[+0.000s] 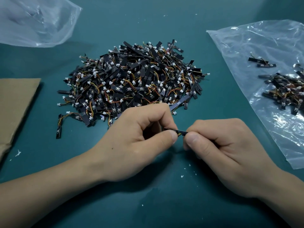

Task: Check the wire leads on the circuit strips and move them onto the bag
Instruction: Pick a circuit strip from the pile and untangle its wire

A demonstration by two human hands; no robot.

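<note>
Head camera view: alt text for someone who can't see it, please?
The left hand and right hand pinch one black circuit strip before a big pile of wired strips on a teal table. A smaller batch lies on a clear bag at right.

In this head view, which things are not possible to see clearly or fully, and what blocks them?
Held strip: head view; the left hand and right hand pinch its ends, so its wire leads are mostly covered and too small to judge.
Pile: lower strips buried under upper ones.
Right bag and the strips on it: cut off by the right edge.
Cardboard: cut off by the left edge.
</note>
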